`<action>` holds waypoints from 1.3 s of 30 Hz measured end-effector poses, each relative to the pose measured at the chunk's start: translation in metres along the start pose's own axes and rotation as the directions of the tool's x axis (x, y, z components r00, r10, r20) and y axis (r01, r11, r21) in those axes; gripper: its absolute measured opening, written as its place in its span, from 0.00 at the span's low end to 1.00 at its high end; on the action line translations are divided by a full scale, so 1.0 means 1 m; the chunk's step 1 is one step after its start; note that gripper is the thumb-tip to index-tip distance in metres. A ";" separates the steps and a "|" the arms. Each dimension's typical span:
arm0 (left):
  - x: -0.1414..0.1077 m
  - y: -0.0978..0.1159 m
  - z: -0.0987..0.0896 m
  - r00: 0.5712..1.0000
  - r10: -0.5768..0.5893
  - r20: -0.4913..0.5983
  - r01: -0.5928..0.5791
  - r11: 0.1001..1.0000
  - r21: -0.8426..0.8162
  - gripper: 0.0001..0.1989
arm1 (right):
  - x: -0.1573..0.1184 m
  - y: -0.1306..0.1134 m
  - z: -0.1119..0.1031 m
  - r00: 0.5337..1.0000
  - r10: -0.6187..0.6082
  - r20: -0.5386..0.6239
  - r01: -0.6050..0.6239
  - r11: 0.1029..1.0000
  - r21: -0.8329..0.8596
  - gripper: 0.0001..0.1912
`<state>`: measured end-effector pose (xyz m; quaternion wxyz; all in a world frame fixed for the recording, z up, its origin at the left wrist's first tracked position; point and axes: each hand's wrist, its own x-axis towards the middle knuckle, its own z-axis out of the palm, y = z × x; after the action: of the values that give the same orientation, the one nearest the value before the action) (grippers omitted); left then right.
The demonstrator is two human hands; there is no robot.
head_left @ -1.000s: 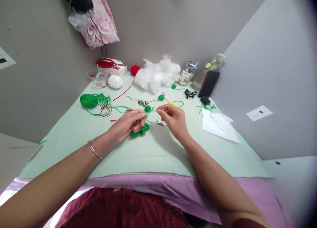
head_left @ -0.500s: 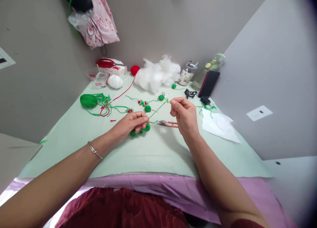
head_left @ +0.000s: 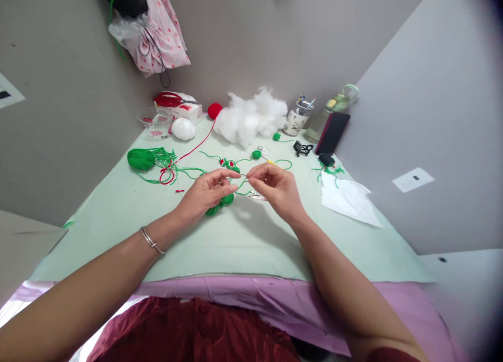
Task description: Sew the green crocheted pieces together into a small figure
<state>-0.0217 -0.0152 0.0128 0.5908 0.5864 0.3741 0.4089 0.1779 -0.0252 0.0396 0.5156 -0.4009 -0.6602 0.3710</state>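
Note:
My left hand [head_left: 208, 190] is closed, thumb and fingers around green yarn [head_left: 243, 185] that loops toward my right hand. My right hand [head_left: 277, 188] pinches at a thin dark needle [head_left: 243, 175], which spans the small gap between both hands' fingertips. Green crocheted pieces [head_left: 227, 199] lie below my left hand, partly hidden. A small green ball-shaped piece [head_left: 236, 169] shows just beyond my left fingertips. Under my right hand lie thread snips [head_left: 257, 196], their handles covered. A yellow-handled crochet hook [head_left: 271, 162] rests behind my right hand.
Green yarn [head_left: 140, 160] lies tangled at the left. White stuffing [head_left: 251, 118], a red yarn ball [head_left: 214, 110], a white yarn ball [head_left: 183, 129] and a pen cup [head_left: 296, 120] stand at the back. A phone [head_left: 332, 133], a hair claw [head_left: 303, 149] and white paper [head_left: 348, 199] are at the right.
My right hand has moved left and down, close to my left hand. The green yarn stretched between them has gone slack. The snips' handles are now covered.

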 end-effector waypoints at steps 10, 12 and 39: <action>-0.002 0.003 0.000 0.993 -0.052 0.103 0.037 0.989 0.140 0.14 | -0.005 -0.004 0.006 0.972 0.089 0.218 -0.127 0.978 0.167 0.12; -0.001 0.003 0.000 0.986 -0.054 0.159 0.032 0.990 0.136 0.14 | -0.004 -0.004 0.005 0.943 0.139 0.301 -0.219 0.942 0.253 0.13; 0.016 -0.003 -0.042 0.987 0.161 0.016 -0.121 0.673 0.729 0.15 | 0.010 0.017 -0.014 0.952 0.290 -0.099 -0.241 0.907 0.345 0.15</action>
<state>-0.0541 0.0156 0.0095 0.2668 0.7892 0.4737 0.2857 0.1930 -0.0085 0.0311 0.5673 -0.4219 -0.4880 0.5119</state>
